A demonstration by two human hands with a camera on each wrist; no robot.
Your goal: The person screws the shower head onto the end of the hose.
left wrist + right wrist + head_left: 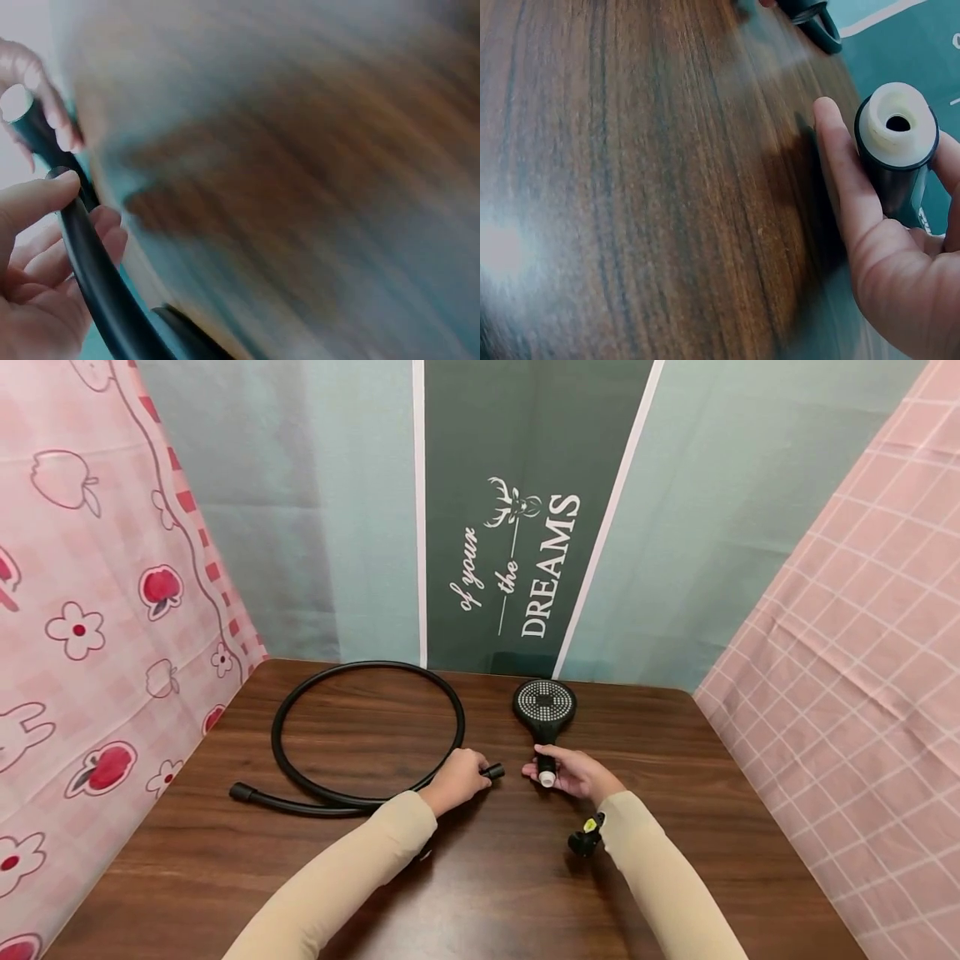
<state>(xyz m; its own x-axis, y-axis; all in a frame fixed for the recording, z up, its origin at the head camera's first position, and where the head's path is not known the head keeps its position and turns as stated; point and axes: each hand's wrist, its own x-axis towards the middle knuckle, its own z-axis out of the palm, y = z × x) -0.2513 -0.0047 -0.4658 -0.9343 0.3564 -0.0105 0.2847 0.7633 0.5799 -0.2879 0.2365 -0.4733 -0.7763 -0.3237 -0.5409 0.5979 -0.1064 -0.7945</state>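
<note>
Black shower hose (461,718) lies in a large loop on the table. My left hand (459,778) pinches it near one end, and the end fitting (493,772) sticks out to the right past the fingers. In the left wrist view the thumb lies over the hose (97,270) with fingers beneath. A round black shower head (544,710) has its spray face up. Its handle is held by my right hand (576,774), thumb on one side and fingers on the other. The handle's white hollow end (915,142) points toward me, apart from the hose fitting.
The hose's other end (242,792) rests at the left of the brown wooden table (510,893). Patterned cloths hang on the left (105,635) and right (847,610), with a grey-green cloth behind. A small black device (583,842) sits at the right wrist.
</note>
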